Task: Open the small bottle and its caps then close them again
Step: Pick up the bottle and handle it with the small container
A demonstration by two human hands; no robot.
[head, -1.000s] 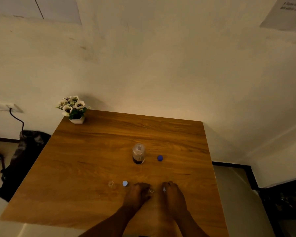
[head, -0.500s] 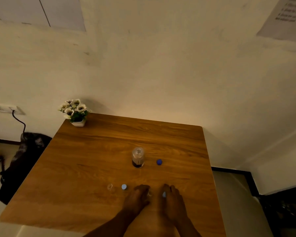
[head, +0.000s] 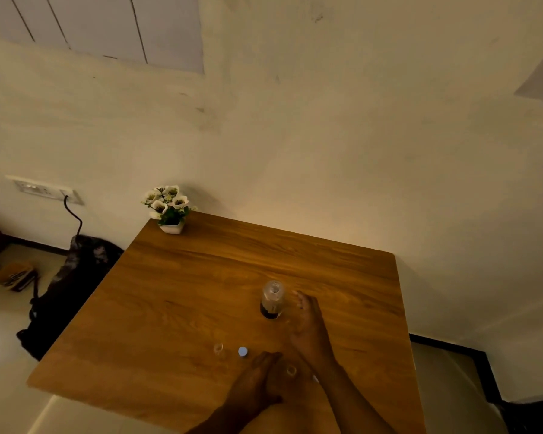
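A small clear bottle (head: 271, 300) with dark liquid at its bottom stands uncapped near the middle of the wooden table (head: 182, 296). My right hand (head: 308, 327) is stretched forward just right of the bottle, fingers extended and tips on the table; the dark blue cap seen earlier is hidden under it. My left hand (head: 257, 380) rests near the front edge, fingers curled against a tiny clear piece (head: 291, 370). A light blue cap (head: 242, 351) and a small clear cap (head: 218, 348) lie to the left of that hand.
A small white pot of flowers (head: 169, 211) sits at the table's far left corner. A dark bag (head: 69, 292) lies on the floor left of the table, under a wall socket (head: 44, 191) with a cable.
My right hand left the spot beside my left hand and reached forward to the right of the bottle, covering the dark blue cap. The left hand stayed put.
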